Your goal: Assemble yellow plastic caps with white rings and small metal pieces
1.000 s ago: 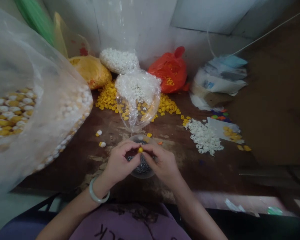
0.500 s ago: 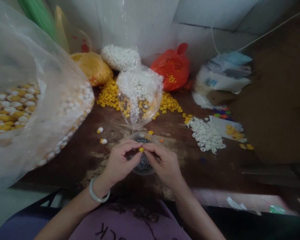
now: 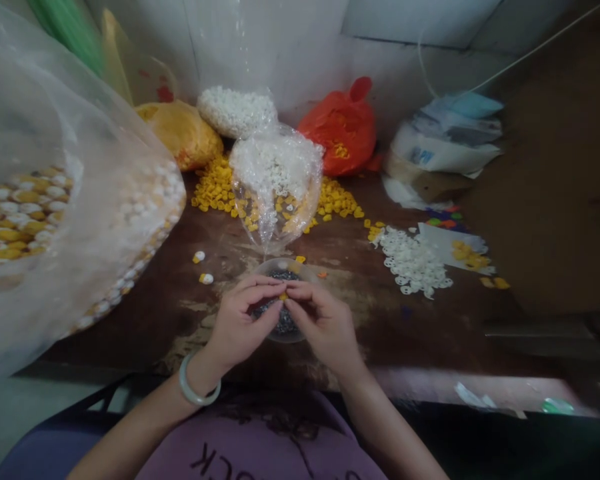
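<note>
Between the fingertips of both hands is a small yellow plastic piece [image 3: 283,297], largely covered by the fingers. My left hand [image 3: 245,317], with a pale bangle [image 3: 194,385] on its wrist, pinches it from one side. My right hand [image 3: 325,323] pinches it from the other. Directly below the hands stands a clear round bowl [image 3: 307,270] holding many tiny dark pieces [image 3: 286,320]. Left of the bowl lie two small yellow-and-white pieces [image 3: 206,279]. A loose yellow piece [image 3: 301,259] is near the bowl's far rim.
A large clear bag [image 3: 125,193] of yellow-and-white pieces fills the left. Behind are a yellow bag [image 3: 180,137], a clear bag of white pieces [image 3: 277,163], a red bag [image 3: 337,130] and heaped yellow pieces [image 3: 337,200]. White pieces [image 3: 413,263] lie to the right.
Both hands keep their pinch, and the fingers have closed a little more over the yellow piece. The whole view has shifted slightly.
</note>
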Motion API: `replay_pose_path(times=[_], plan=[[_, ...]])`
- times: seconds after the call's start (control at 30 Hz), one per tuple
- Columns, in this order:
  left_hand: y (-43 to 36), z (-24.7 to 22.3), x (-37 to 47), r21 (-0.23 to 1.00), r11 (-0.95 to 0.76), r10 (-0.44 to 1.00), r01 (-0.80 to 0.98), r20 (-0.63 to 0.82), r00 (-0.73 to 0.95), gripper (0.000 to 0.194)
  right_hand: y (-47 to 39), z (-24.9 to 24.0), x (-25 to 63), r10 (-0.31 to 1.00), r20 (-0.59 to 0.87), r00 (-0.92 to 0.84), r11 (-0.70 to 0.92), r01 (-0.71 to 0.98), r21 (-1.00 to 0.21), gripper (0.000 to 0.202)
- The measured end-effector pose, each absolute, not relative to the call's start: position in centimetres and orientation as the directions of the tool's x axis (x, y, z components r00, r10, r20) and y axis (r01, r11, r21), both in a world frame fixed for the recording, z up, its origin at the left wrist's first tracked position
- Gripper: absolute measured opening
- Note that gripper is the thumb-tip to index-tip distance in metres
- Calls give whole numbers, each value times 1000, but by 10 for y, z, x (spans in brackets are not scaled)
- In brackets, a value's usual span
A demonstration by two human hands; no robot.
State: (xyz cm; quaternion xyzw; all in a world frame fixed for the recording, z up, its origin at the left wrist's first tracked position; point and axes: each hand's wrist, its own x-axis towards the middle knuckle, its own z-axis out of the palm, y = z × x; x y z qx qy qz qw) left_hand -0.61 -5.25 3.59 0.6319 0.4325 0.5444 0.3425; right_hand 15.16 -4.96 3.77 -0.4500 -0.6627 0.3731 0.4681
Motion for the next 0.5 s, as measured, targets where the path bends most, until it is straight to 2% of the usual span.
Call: replay_pose_path(times=[0.13,0.27,0.5], plan=[[-52,34,-5,936,-339,941,96,339,8,21,-49,36,152,945,278,-172,317,282,-905,10],[-50,33,-4,951,-306,952,51,307,1,20,-46,35,153,943,262,-205,308,241,-920,11],[-48,27,-3,957,-277,959,81,281,-34,16,-42,36,155,955,202,-216,246,202,-948,2]])
